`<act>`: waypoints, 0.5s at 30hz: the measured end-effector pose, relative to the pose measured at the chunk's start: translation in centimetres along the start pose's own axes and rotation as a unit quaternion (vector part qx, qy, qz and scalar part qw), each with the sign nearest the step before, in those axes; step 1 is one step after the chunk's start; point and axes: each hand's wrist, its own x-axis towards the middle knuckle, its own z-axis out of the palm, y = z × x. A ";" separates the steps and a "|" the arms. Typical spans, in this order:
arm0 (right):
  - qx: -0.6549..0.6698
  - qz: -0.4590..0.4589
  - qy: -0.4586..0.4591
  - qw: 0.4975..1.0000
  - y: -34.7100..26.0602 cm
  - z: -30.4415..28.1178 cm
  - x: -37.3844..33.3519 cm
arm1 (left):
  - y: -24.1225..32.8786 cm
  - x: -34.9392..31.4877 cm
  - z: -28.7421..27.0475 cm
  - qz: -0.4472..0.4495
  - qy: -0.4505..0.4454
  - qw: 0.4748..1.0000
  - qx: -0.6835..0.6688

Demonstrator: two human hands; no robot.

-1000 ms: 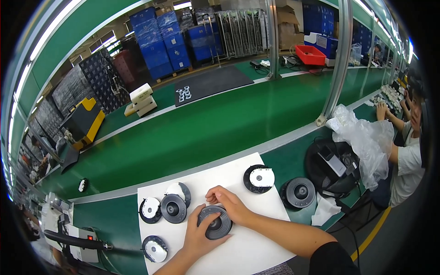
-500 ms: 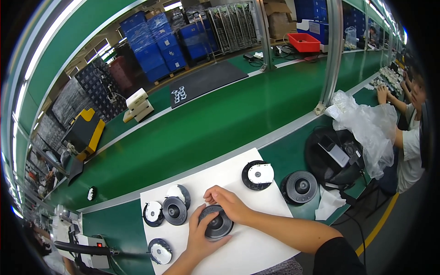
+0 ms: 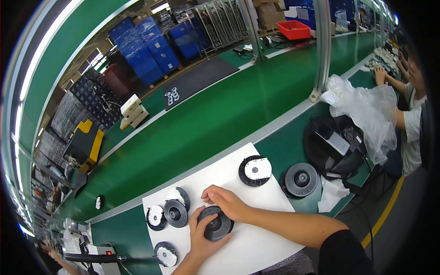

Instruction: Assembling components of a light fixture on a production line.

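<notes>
On a white sheet (image 3: 270,215), my left hand (image 3: 201,243) grips a round black disc with concentric ridges (image 3: 223,228), thumb and fingers around its rim. My right hand (image 3: 231,204) is curled at the disc's far edge, its fingertips bent inward; what they hold, if anything, is hidden. A similar ridged disc (image 3: 174,213) lies to the left, partly over a disc with a white face (image 3: 184,195). Other black discs with white plates lie close by: one beside that pair (image 3: 156,215), one near the left edge (image 3: 166,255), one at the far right corner (image 3: 256,170).
Right of the sheet are another ridged disc (image 3: 301,179), white paper (image 3: 332,195), a black bag (image 3: 316,151) and clear plastic (image 3: 362,107). Beyond runs a green conveyor (image 3: 220,121) carrying a small black-and-white part (image 3: 99,202). A co-worker (image 3: 412,105) sits at right.
The view has turned a little, so the surroundings shift in the picture. Both hands keep nearly the same pose, the left still on the ridged disc.
</notes>
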 end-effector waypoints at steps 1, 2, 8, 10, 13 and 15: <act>-0.016 0.000 -0.008 1.000 -0.1 0.0 0.0 | 0.1 0.0 0.1 -0.001 0.011 1.000 0.006; -0.013 0.002 -0.006 1.000 0.0 0.1 -0.2 | 0.1 -0.1 0.1 -0.002 0.007 1.000 0.006; -0.040 -0.017 0.020 0.999 1.2 -0.8 -0.3 | 0.1 0.3 1.1 -0.002 -0.011 1.000 0.018; -0.043 -0.048 0.009 0.998 1.7 -0.5 0.2 | -1.1 -0.1 1.3 0.011 0.010 1.000 0.013; -0.041 -0.040 -0.001 0.998 2.8 0.4 1.3 | 0.5 0.3 0.6 0.031 0.047 0.998 0.008; -0.022 -0.043 -0.018 0.999 2.1 0.0 1.1 | 1.2 0.7 0.6 0.044 0.059 0.997 -0.006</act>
